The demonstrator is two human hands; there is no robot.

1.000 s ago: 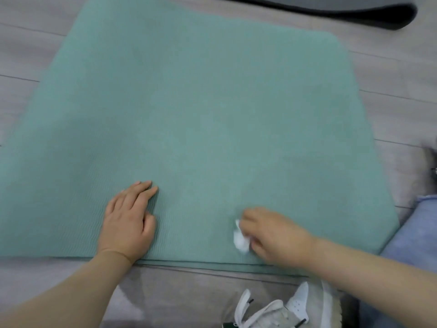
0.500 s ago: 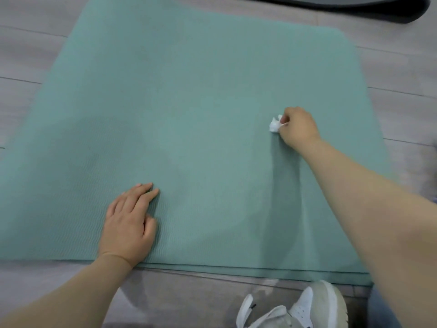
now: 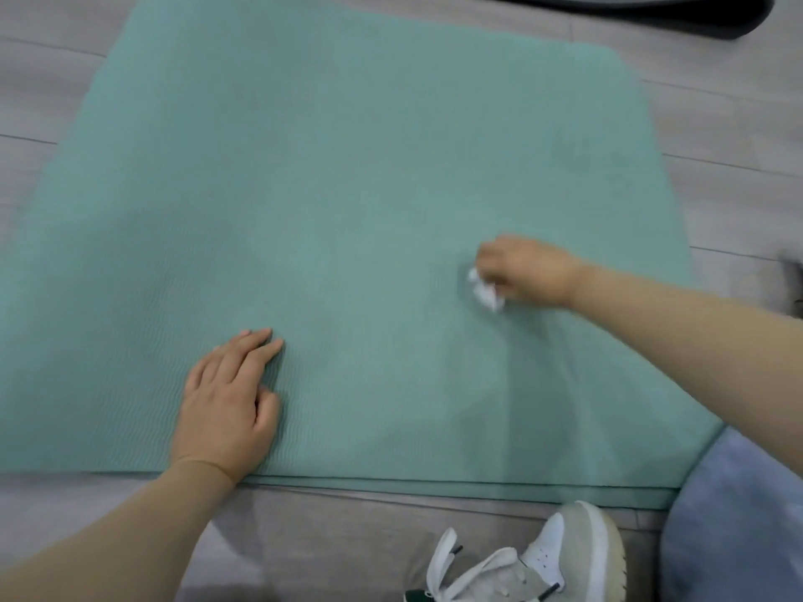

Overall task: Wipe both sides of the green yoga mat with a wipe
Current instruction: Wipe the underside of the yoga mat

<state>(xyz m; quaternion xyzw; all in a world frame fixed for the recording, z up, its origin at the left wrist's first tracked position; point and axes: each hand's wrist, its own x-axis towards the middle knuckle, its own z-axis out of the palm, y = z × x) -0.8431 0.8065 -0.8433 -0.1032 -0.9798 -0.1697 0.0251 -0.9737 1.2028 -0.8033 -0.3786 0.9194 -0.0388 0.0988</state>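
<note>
the carrier is a floor of pale grey wood-look planks [image 3: 717, 136], with thin dark seams running across it. spread flat on the floor is a green ribbed foam yoga mat [image 3: 347, 189] that takes up most of the view; its near edge shows a second layer underneath, so it lies doubled there. beyond the mat's far edge, at the top right, a dark grey mat [image 3: 652, 6] also lies on the floor, only partly in view and apart from the green one. just beside the green mat's near edge, a grey and white laced sneaker [image 3: 543, 562] stands on the planks.
</note>
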